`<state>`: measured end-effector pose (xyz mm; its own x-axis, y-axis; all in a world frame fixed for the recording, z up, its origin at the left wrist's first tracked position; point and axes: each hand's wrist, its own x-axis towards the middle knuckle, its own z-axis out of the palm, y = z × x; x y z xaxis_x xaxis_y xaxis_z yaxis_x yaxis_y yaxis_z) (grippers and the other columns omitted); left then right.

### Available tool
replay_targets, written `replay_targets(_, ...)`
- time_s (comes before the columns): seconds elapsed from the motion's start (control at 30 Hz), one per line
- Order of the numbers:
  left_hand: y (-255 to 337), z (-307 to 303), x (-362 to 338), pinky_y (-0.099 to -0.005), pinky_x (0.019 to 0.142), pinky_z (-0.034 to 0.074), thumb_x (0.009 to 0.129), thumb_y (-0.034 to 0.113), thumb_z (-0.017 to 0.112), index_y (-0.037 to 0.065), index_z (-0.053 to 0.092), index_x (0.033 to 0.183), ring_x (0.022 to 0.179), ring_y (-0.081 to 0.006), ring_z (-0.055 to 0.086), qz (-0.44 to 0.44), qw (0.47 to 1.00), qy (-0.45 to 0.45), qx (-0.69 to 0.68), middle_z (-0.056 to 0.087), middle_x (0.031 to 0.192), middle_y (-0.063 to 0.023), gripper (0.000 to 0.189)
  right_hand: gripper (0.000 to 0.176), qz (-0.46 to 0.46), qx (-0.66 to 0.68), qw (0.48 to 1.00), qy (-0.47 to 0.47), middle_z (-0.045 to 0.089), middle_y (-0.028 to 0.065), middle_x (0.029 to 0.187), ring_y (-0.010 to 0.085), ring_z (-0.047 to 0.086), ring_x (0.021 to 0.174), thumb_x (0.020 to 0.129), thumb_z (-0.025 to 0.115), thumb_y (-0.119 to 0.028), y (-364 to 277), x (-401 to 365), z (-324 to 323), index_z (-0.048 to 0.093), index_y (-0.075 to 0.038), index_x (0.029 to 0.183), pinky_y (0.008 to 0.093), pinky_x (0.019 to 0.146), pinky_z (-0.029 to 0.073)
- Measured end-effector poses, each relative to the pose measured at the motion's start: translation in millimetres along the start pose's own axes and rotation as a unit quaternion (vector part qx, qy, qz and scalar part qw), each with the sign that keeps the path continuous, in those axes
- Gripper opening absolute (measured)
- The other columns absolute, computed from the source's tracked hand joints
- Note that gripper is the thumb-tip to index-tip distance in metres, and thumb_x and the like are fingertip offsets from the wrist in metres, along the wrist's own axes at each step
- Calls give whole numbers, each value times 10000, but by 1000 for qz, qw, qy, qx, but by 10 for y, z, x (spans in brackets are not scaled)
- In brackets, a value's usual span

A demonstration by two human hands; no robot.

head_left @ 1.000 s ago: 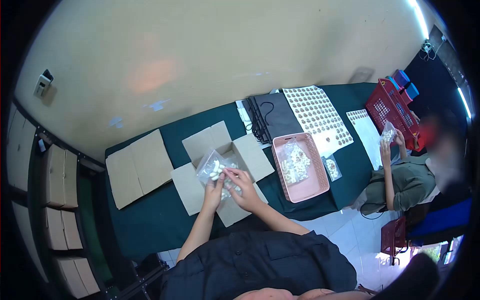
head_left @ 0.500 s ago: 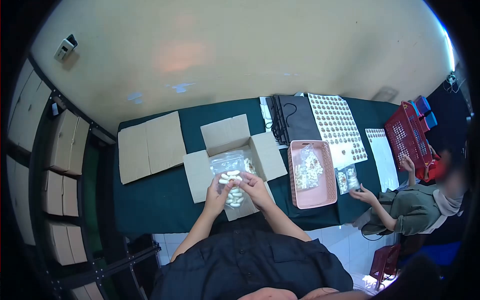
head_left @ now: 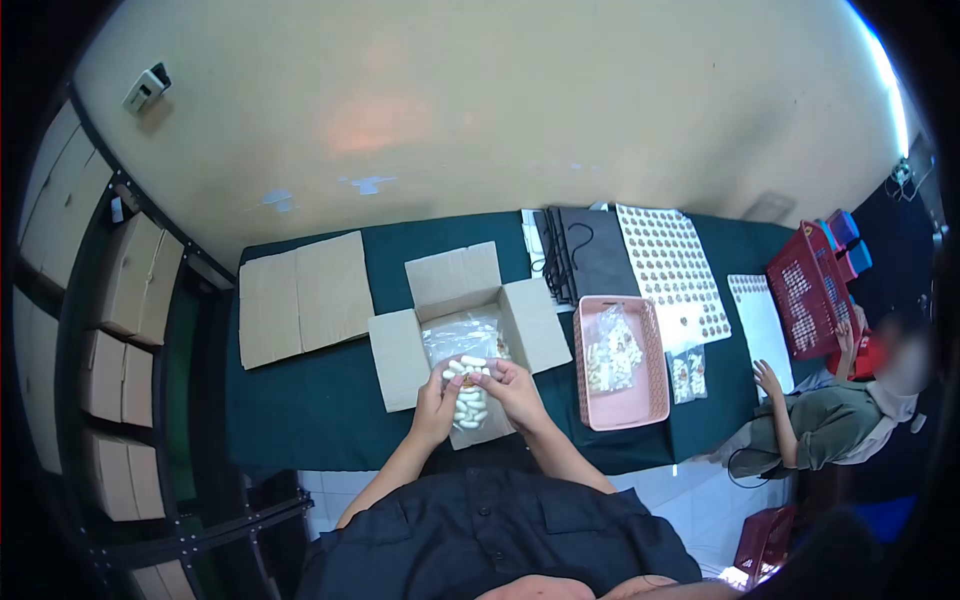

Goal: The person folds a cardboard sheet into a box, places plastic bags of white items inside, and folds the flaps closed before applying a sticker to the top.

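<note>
Both my hands hold a clear bag of white, capsule-shaped pieces point(head_left: 469, 408) over the near side of an open cardboard box point(head_left: 452, 268). My left hand point(head_left: 434, 402) pinches the bag's left edge, and my right hand point(head_left: 517, 393) grips its upper right. The thumbs almost meet over a small orange-brown spot on the bag. Inside the box, beyond my fingers, lie more clear plastic bags point(head_left: 462, 335). Part of the box's near side is hidden by my hands and the bag.
Flat cardboard point(head_left: 305, 300) lies left of the box. To the right are a pink basket point(head_left: 652, 400) with bagged pieces, small filled bags point(head_left: 688, 376), sticker sheets point(head_left: 672, 260), black bags point(head_left: 595, 255) and a red basket point(head_left: 812, 300). A co-worker point(head_left: 835, 425) is at the right end.
The camera view has shifted slightly. My hands still hold the bag, my thumbs closer together. The co-worker's hand has left the small bags and now rests by the white sheet.
</note>
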<state>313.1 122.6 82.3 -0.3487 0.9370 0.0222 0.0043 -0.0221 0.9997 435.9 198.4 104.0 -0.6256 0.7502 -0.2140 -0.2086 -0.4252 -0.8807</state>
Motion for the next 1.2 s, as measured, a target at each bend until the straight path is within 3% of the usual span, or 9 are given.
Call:
replay_targets(0.17,-94,65,-8,-278,822,446,962,310,401,36,414,1273,936,-150,575,-10,991,16,-132,601,1038,-120,415,242,45,42,998,-24,642,46,911,64,595,821,854,601,-91,-50,-1,-101,555,21,1063,169,679,443)
replay_targets(0.23,-63,88,-16,-276,853,432,942,256,470,31,377,1301,976,-151,556,-34,988,25,-150,579,1077,-118,434,227,6,14,1000,13,634,32,880,50,587,772,888,567,-149,-77,-25,-18,556,11,1049,159,629,435)
replay_targets(0.27,-44,108,-10,-279,864,425,920,209,513,28,368,1305,996,-152,545,-5,991,3,-133,572,1086,-115,450,241,36,-3,999,6,628,79,958,89,583,856,888,562,-110,-93,-27,-80,534,27,1084,201,723,464)
replay_targets(0.4,-10,64,4,-288,888,410,848,87,609,39,359,1317,1041,-159,523,-3,994,-27,-102,558,1112,-106,534,268,62,107,992,11,633,93,946,107,601,835,850,614,-91,-40,18,-109,530,34,1072,205,714,474)
replay_targets(0.6,86,1,30,-290,869,428,806,60,623,50,387,1307,1028,-161,545,-7,999,-36,-40,580,1100,-122,554,233,-10,15,1000,7,636,63,886,81,593,764,845,618,-96,33,14,-27,560,24,1035,190,678,461)
replay_targets(0.77,28,-30,40,-302,892,429,760,87,678,37,409,1292,1067,-177,541,10,997,-76,-7,574,1124,-130,599,221,29,44,998,21,641,74,902,89,606,803,836,621,-78,103,19,-131,567,16,1028,207,698,472)
replay_targets(0.87,-18,-15,42,-303,895,432,751,93,690,29,401,1295,1063,-184,544,-10,998,-46,-30,570,1127,-128,619,230,75,108,991,38,640,71,902,91,606,806,833,620,-73,19,7,-77,567,18,1038,208,695,473)
replay_targets(0.93,-31,-14,31,-298,902,424,756,62,676,32,388,1299,1060,-175,534,-27,998,-57,-21,552,1135,-114,615,238,10,8,1000,11,641,73,920,97,607,816,844,607,-81,10,9,-38,563,22,1053,210,701,474)
replay_targets(1.2,-53,12,23,-290,873,434,827,83,629,33,415,1264,1024,-158,535,-41,996,-57,-60,541,1130,-100,490,273,44,33,998,26,643,71,927,68,585,763,861,587,-100,74,32,-134,527,6,1105,179,633,434)
